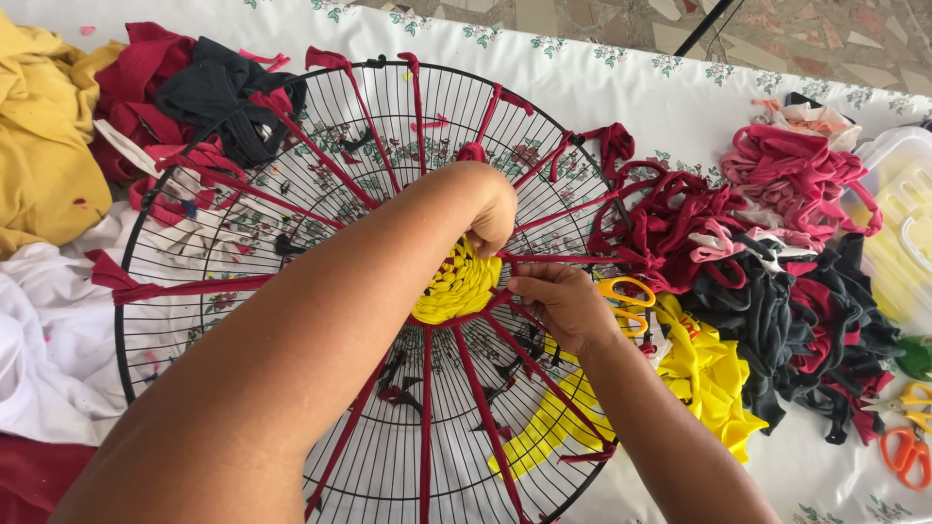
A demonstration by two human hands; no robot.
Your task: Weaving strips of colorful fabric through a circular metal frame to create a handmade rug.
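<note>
Frame: round black wire fan guard (194, 281), lying flat on the white floral tablecloth (621, 87); it serves as a loom and as the landmark for every entry below.
Spokes: dark red fabric strips (427, 408), tied at the guard's rim and drawn taut to its centre, so that they hold a weave under tension.
Weave: small round disc of woven yellow fabric strip (454, 286), at the guard's centre, where the spokes meet.
Loose end: yellow fabric strip (544, 427), trailing from the centre across the guard's lower right.
Left hand (493, 209): curled nearly closed just above the disc, fingertips pressed down at its upper edge; what they pinch is hidden.
Right hand (558, 301): just right of the disc, thumb and fingers closed on a red spoke where it leaves the weave, other fingers loosely bent.
Scissors: yellow-handled pair (626, 296), at the guard's right edge, close to the right hand.
Stock, right of guard: heaps of red, pink, black and yellow fabric strips (777, 281).
Stock, left of guard: yellow, red, black and white cloths (49, 146).
Far right: orange-handled scissors (903, 451).
</note>
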